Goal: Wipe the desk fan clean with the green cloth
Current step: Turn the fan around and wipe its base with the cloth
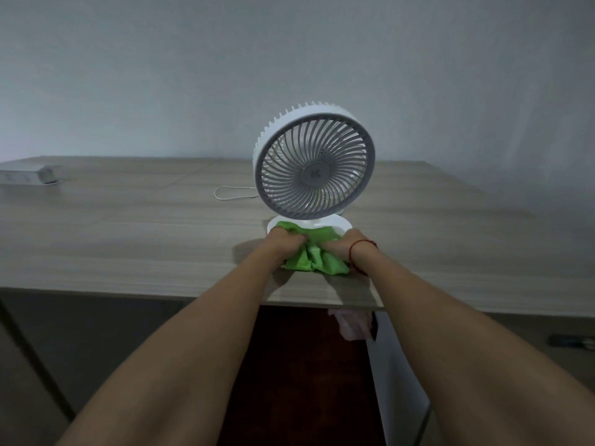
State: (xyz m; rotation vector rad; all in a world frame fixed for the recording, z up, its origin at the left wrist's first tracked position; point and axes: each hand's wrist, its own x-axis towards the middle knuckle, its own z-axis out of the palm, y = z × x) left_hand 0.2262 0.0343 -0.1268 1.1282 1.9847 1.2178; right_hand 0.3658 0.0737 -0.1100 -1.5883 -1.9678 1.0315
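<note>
Now both hands are working low at the front of the white plastic desk fan (314,165) with its grey spiral grille, which is standing upright towards the near edge of the pale wood-grain table (128,239). The left hand (285,241) is curling its fingers into the crumpled green cloth (314,259), and the right hand (346,244), wearing a red thread bracelet (362,244), is bunching the same cloth from the right. The cloth is draping over the near rim of the fan's round white base (341,224) and spilling onto the table in front.

It is looking soft and limp, so it is likely folding into gaps easily. The fan is looking light, with a big head over a small base. A firm rub is probably going to tip or slide it, so steadying it by the base or outer rim seems wise. The thin grille ribs are calling for gentle pressure.

A thin white cable loop (231,193) is lying just left of the fan, and a small pale box (32,174) is sitting at the far left.
</note>
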